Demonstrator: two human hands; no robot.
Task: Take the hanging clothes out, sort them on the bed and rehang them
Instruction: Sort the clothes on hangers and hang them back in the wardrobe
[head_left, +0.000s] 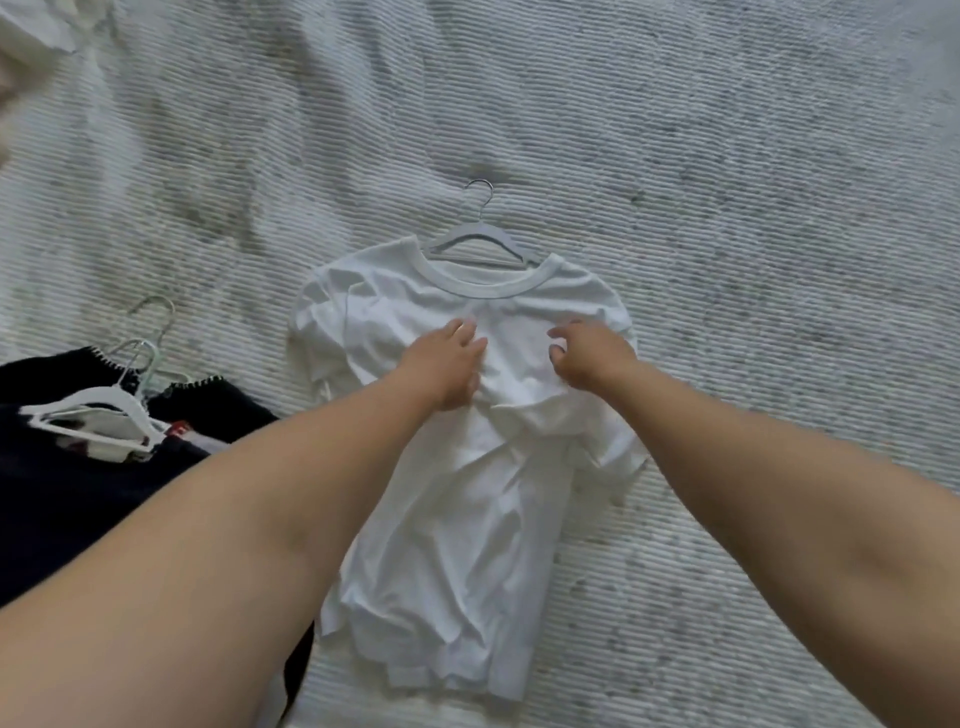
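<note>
I have both arms stretched forward over the bed (727, 130), working on the white T-shirt (457, 493) that lies face up in front of me, neck away from me and hem toward me. My left hand (447, 364) rests flat on the chest of the shirt, fingers fairly straight and close together, pressing the cloth down; I judge that is to pin it so it does not slide. My right hand (587, 358) sits just beside it on the same chest area with the fingers curled in, and it looks to be bunching or pinching a fold of fabric, though I cannot see the fingertips clearly enough to be sure.

The shirt's grey hanger (483, 244) is still partly in the collar, its shoulders showing through the neck opening and its metal hook pointing away from me onto the bedspread. So I take this step to be getting the shirt sorted or off the hanger, not rehanging.

To my left lies a dark garment (62, 499), partly under my left forearm, with a white hanger (98, 410) on top of it and more hooks poking out beyond. The two piles sit apart, which suits sorting.

The bedspread is pale with fine ribbing. Some white cloth (47, 26) shows at the far left corner; nothing else of the room is visible.
</note>
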